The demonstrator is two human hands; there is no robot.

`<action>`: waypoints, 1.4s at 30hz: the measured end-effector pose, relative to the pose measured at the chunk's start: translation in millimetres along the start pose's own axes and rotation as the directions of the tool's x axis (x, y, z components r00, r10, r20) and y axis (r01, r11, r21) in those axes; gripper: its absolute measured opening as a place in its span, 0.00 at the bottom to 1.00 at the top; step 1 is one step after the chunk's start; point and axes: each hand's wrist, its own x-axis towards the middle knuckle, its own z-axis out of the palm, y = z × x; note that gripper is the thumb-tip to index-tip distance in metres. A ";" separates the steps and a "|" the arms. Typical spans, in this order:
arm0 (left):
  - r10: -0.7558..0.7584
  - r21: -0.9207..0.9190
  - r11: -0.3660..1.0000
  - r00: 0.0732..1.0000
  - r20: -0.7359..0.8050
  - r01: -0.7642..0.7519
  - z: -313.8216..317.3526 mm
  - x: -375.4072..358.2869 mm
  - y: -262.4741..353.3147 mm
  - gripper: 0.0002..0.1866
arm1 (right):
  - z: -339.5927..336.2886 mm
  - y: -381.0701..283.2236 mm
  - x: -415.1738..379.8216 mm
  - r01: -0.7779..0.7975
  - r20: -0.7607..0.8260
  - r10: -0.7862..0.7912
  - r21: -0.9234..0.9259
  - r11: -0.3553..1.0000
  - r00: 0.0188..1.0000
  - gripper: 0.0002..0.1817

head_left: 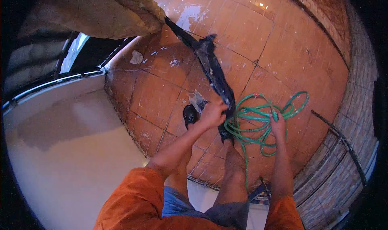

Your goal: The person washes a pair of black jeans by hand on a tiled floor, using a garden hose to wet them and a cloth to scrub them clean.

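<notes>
My left hand (pixel 214 114) is closed on the lower end of a long, dark, wet-looking cloth (pixel 216 70). The cloth stretches up and away over the tiles toward a bulky tan object. To the right, my right hand (pixel 277 125) has its fingers wrapped around several loops of a coiled green hose (pixel 255 118). The coil hangs in front of my legs, and one length of hose runs down beside my right leg. Part of the cloth's lower end is hidden behind my left fingers.
Reddish-brown floor tiles (pixel 258 31) carry wet patches and pale scraps. A large tan, rough-surfaced object (pixel 105 15) fills the upper left. A pale wall (pixel 68 149) borders the left side, and a dark curved bar (pixel 343 139) stands at right. My dark shoes (pixel 190 114) are close below.
</notes>
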 end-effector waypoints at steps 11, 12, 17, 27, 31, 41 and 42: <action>0.047 0.153 0.986 0.985 0.164 -0.072 54.8 -148.3 129.5 0.15 | 57.5 -150.3 -52.7 0.220 0.505 -0.230 0.080 0.972 0.832 0.28; 0.099 0.174 0.977 0.984 0.145 -0.124 63.5 -158.2 137.5 0.16 | 87.1 -157.4 -58.0 0.290 0.544 -0.228 -0.031 0.956 0.808 0.28; -0.158 0.191 0.973 0.978 0.137 0.131 73.7 -200.3 131.4 0.14 | 177.5 -124.4 -84.9 0.416 0.575 -0.182 -0.306 0.856 0.797 0.31; -0.366 0.062 0.919 0.902 -0.229 0.389 77.3 -363.0 94.0 0.14 | 49.0 58.8 -1.5 0.260 -0.001 -0.270 -0.268 0.928 0.963 0.31; -0.447 0.008 0.884 0.852 -0.271 0.467 103.6 -424.9 82.0 0.14 | -6.1 95.4 43.2 0.426 -0.125 -0.469 -0.268 0.864 0.874 0.22; -0.644 -0.048 0.722 0.645 -0.411 0.690 219.5 -496.1 -25.2 0.14 | 223.0 -86.0 -23.9 0.891 0.690 -0.591 -0.439 0.119 0.418 0.26; -0.676 -0.081 0.686 0.593 -0.437 0.723 229.8 -493.7 -50.3 0.15 | 280.2 -74.2 1.0 0.914 0.660 -0.641 -0.359 0.190 0.392 0.32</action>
